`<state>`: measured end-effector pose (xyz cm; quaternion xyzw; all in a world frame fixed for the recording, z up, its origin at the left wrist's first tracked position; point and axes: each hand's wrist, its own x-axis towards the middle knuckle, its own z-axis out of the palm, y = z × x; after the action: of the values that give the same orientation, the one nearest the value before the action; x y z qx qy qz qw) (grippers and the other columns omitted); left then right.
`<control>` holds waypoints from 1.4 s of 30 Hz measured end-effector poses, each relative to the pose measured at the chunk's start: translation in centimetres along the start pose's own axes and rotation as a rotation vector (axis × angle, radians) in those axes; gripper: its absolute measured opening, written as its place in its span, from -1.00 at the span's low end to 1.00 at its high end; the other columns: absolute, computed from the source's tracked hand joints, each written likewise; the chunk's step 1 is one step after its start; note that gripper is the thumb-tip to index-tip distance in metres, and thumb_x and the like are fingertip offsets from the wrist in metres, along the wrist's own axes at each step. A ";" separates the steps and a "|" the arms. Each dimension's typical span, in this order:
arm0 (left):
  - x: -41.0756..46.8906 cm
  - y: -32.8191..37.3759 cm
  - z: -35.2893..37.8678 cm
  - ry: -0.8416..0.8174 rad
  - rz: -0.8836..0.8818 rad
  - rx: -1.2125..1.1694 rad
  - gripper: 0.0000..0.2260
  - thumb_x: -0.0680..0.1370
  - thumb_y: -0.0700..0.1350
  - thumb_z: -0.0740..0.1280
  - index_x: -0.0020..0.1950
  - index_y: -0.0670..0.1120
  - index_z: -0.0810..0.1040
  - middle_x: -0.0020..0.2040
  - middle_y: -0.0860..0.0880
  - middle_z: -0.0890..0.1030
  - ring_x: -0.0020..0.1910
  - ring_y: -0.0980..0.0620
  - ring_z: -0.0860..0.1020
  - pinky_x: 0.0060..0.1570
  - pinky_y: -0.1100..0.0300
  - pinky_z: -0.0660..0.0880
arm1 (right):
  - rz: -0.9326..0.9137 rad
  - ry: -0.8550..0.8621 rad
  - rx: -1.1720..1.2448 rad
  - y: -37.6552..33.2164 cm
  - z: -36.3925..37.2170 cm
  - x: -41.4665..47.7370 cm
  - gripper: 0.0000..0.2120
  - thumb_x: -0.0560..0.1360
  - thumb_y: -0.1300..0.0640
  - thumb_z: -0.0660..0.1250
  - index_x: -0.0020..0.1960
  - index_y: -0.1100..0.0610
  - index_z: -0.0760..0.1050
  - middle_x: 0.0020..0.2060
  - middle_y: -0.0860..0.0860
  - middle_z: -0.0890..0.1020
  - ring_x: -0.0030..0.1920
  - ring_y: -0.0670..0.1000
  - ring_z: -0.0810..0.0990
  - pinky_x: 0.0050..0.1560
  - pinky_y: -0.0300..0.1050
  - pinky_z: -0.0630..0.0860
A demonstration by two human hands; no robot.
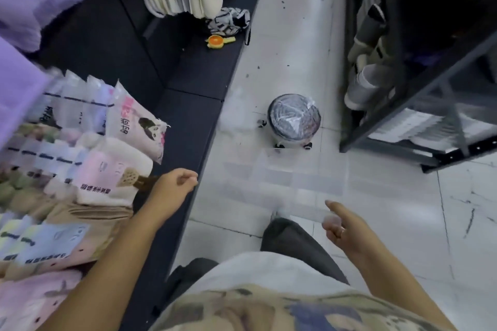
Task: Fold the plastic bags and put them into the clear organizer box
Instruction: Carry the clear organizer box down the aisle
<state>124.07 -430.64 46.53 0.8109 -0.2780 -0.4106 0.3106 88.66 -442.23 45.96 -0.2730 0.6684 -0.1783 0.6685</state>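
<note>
Plastic so thin it shows only as a pale blur, what I take for a clear filmy bag (236, 113) lies on the white tiled floor (295, 35) at centre frame. I judge it near weightless, limp and slippery, best pinched at two corners and smoothed flat. Just below it sits the clear compartmented organizer box (285, 177), likely light but rigid. At its near edge, lower right, the right hand (347, 231) points a straight forefinger with the others curled; whether the pale smear there is held film I cannot tell. The left hand (176, 183), lower left of centre, curls its fingers towards the thumb, contents unclear, beside pastel packaged towels (113, 169)
</note>
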 end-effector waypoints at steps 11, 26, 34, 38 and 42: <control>9.5 3.8 4.3 0.206 -0.432 -0.307 -0.93 0.56 -0.14 0.34 -0.02 0.01 0.59 -0.07 0.01 0.67 -0.06 0.07 0.64 -0.06 0.17 0.49 | -0.034 -0.202 -0.486 -28.7 9.1 19.9 -0.61 0.40 -0.07 0.47 0.08 0.15 0.49 -0.18 0.09 0.53 -0.34 -0.07 0.60 -0.36 -0.24 0.48; 33.3 13.4 -0.1 0.424 -0.445 -0.466 -0.86 0.56 -0.10 0.32 -0.10 0.14 0.58 -0.10 0.11 0.67 -0.06 0.10 0.63 0.00 0.13 0.52 | -0.144 -0.516 -0.777 -47.8 34.0 34.8 -0.55 0.34 -0.11 0.48 -0.02 0.23 0.49 -0.39 0.08 0.55 -0.35 0.05 0.47 -0.26 -0.07 0.44; 41.7 11.9 -0.1 0.542 -0.544 -0.501 -0.87 0.55 -0.06 0.30 -0.12 0.18 0.56 -0.10 0.15 0.64 -0.07 0.13 0.60 -0.11 0.22 0.50 | -0.103 -0.568 -0.943 -47.8 46.4 44.3 -0.68 0.46 0.08 0.45 0.01 0.26 0.41 -0.28 0.18 0.49 -0.38 0.02 0.48 -0.35 -0.17 0.41; 49.2 8.8 2.8 0.550 -0.593 -0.382 -0.83 0.61 -0.03 0.25 0.08 -0.07 0.57 0.03 -0.09 0.62 0.01 -0.07 0.57 0.00 0.06 0.49 | -0.061 -0.612 -1.052 -45.2 53.0 52.2 -0.66 0.47 0.12 0.44 0.13 0.23 0.41 -0.21 0.23 0.54 -0.34 0.07 0.54 -0.42 -0.18 0.48; 59.6 5.8 6.9 0.542 -0.677 -0.157 -0.55 0.59 0.14 0.22 0.42 -0.03 0.38 0.38 -0.11 0.44 0.33 -0.15 0.41 0.30 -0.01 0.34 | -0.107 -0.731 -1.216 -42.0 58.5 61.6 -0.69 0.46 0.08 0.45 0.09 0.13 0.39 -0.21 0.12 0.54 -0.29 0.10 0.59 -0.38 -0.14 0.54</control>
<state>147.39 -478.41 18.13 0.9086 0.1268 -0.2817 0.2809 154.63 -505.06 19.77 -0.6724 0.3682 0.2967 0.5695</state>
